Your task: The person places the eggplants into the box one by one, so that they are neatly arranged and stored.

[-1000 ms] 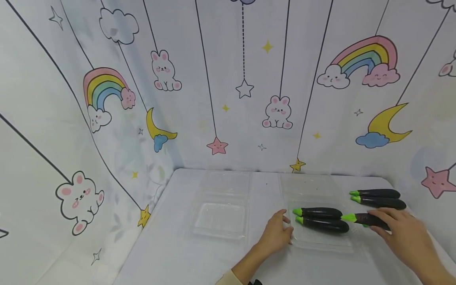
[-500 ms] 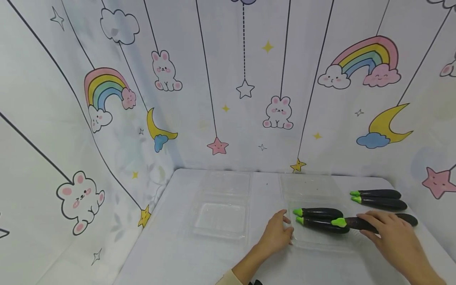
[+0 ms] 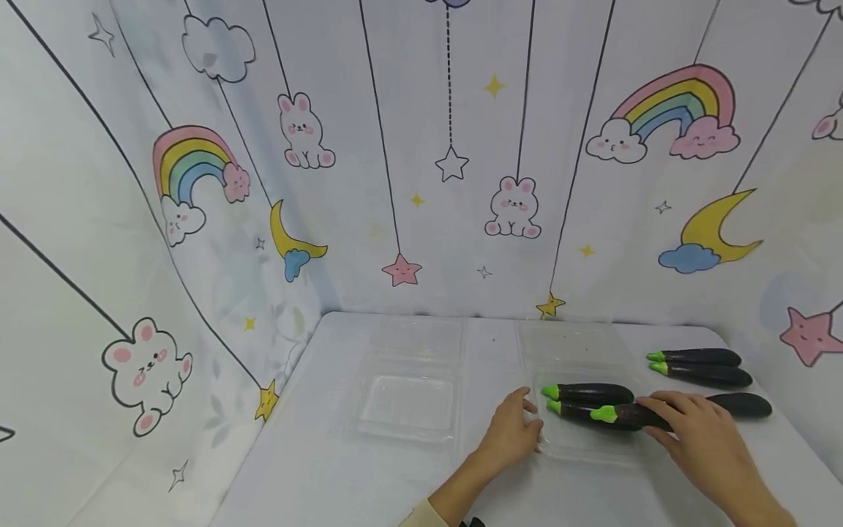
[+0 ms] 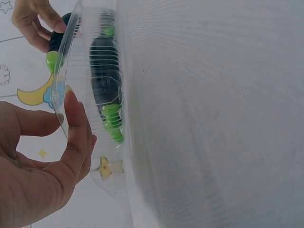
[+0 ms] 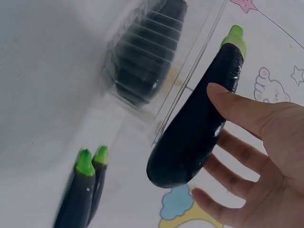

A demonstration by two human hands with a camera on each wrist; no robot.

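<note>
My right hand (image 3: 701, 439) grips a dark purple eggplant (image 3: 628, 417) with a bright green stem, its stem end pointing left over the clear plastic box (image 3: 586, 455). In the right wrist view, the thumb lies along one side of this eggplant (image 5: 194, 123) and the fingers support the other, above the box rim. Two eggplants (image 3: 596, 393) lie side by side inside the box; the front one is partly covered by the held one. At the box's left edge, my left hand (image 3: 507, 433) pinches the rim (image 4: 71, 40) between thumb and fingers.
Another clear box (image 3: 408, 406) with its lid (image 3: 418, 338) folded back stands to the left. Two eggplants (image 3: 701, 366) lie at the back right, and one more (image 3: 744, 405) is partly hidden behind my right hand. A patterned curtain (image 3: 448, 219) hangs behind the table.
My right hand has carried the eggplant leftward from the box's right side to over the box, uncovering the eggplant at its right. The left hand has stayed at the rim.
</note>
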